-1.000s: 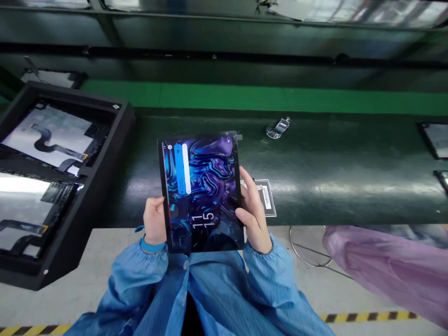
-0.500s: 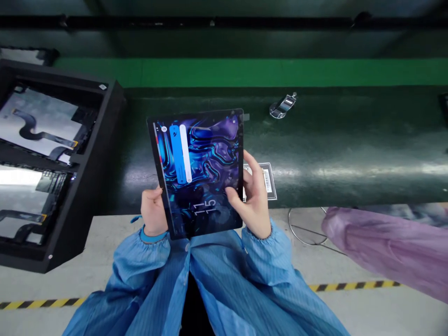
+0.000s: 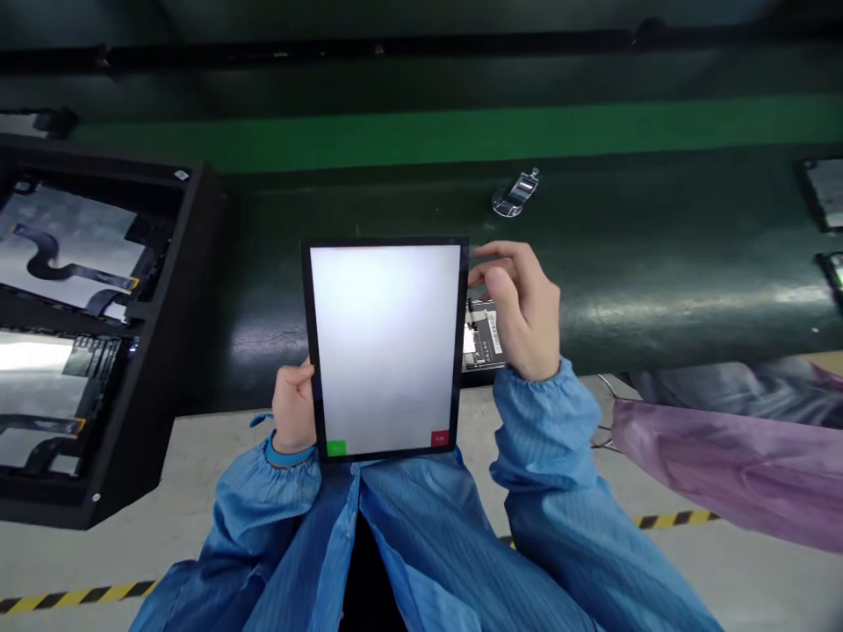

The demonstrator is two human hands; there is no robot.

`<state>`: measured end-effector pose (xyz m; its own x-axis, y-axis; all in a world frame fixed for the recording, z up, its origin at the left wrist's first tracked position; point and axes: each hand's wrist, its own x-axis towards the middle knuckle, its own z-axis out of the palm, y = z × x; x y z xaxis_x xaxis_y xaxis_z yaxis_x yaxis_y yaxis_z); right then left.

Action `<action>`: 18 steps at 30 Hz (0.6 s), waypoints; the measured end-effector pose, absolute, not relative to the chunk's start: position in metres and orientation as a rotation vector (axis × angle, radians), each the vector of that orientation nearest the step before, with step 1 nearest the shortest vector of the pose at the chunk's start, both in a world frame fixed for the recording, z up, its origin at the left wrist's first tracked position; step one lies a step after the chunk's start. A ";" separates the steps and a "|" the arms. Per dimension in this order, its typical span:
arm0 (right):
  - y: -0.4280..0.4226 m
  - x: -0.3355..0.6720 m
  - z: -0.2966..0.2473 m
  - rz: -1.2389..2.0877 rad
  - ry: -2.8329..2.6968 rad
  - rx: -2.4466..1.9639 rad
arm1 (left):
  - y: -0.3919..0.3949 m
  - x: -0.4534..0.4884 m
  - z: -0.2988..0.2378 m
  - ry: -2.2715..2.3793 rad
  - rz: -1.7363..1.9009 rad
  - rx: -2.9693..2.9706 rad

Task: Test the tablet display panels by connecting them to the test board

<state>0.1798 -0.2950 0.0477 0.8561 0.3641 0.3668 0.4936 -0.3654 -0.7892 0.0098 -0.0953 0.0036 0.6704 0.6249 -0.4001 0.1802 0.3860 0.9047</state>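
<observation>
A black-framed tablet [image 3: 388, 347] is held up in front of my body. Its screen is plain white, with a green box in the lower left corner and a red one in the lower right. My left hand [image 3: 294, 408] grips the tablet's left edge, thumb at the front rim and fingers hidden behind. At the right edge is my right hand [image 3: 523, 307], fingertips at or very near the tablet's side and thumb lifted away from it. Partly hidden behind the tablet, a flat dark part with a white label [image 3: 493, 329] lies on the dark green surface.
On the left stands a black tray [image 3: 181, 290] holding tablet parts with ribbon cables [image 3: 46, 254]. A shiny metal piece [image 3: 517, 195] sits on the dark green surface [image 3: 645, 254]. Other devices [image 3: 826, 193] lie far right. A person's purple sleeve [image 3: 724, 465] reaches in at the right.
The tablet's screen went from a blue-purple lock screen with a slider panel to plain white. The tablet has straightened. My right hand has loosened its hold and moved right and up.
</observation>
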 end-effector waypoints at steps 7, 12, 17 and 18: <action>-0.296 0.183 0.084 -0.443 -1.110 -2.236 | -0.110 0.015 0.017 0.751 0.180 0.900; -0.299 0.147 0.102 -0.077 -1.586 -1.608 | -0.111 0.014 0.021 0.765 0.123 0.752; -0.309 0.135 0.106 -0.053 -1.558 -1.421 | -0.114 0.012 0.024 0.715 0.164 0.703; -0.310 0.134 0.105 -0.047 -1.549 -1.405 | -0.115 0.012 0.026 0.710 0.162 0.695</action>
